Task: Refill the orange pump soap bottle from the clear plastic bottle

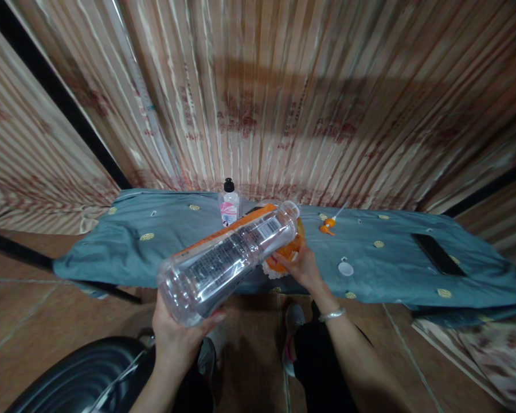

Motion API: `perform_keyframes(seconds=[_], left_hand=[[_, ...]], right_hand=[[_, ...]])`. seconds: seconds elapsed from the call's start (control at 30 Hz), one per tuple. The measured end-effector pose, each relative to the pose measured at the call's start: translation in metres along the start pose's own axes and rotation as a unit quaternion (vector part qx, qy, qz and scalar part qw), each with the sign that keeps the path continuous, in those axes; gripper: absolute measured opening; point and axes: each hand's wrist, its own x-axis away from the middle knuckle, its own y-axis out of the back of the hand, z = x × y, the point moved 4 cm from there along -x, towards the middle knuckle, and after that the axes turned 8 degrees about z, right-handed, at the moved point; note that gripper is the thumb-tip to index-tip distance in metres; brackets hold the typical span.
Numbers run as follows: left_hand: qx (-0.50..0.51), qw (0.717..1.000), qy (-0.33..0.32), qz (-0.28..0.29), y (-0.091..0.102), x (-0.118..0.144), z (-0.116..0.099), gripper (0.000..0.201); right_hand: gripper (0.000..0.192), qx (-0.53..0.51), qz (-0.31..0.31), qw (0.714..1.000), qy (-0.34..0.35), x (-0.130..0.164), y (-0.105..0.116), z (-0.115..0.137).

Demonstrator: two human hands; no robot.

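My left hand (176, 338) grips the base of a large clear plastic bottle (227, 258) with an orange label, tilted so its open neck points away and to the right. My right hand (298, 265) holds an orange container (289, 250) on the cloth, right under the bottle's neck. The bottle hides most of that container. A small bottle (229, 205) with a black cap and pink label stands upright just behind.
A grey-blue patterned cloth (155, 241) covers a low surface. On it lie an orange pump nozzle (328, 226), a white cap (346, 268) and a black phone (439, 254) at the right. A dark rounded object (86, 376) sits at lower left. Striped curtains hang behind.
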Motion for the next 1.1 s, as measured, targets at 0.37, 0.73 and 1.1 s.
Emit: perform_keyframes(seconds=[0.37,0.73,1.1], left_hand=[[-0.009,1.000,-0.018,-0.007,0.003,-0.005,0.002,0.086],[0.004,1.000,0.001,-0.005,0.001,-0.004,0.000,0.090],[-0.004,1.000,0.002,0.026,0.007,-0.010,0.005,0.083]], right_hand=[[0.077,0.004,0.018,1.000,-0.004,0.000,0.000,0.001],[0.095,-0.005,0.020,1.000,0.008,0.002,0.002,0.004],[0.110,-0.002,0.009,1.000,0.019,0.002,0.001,0.003]])
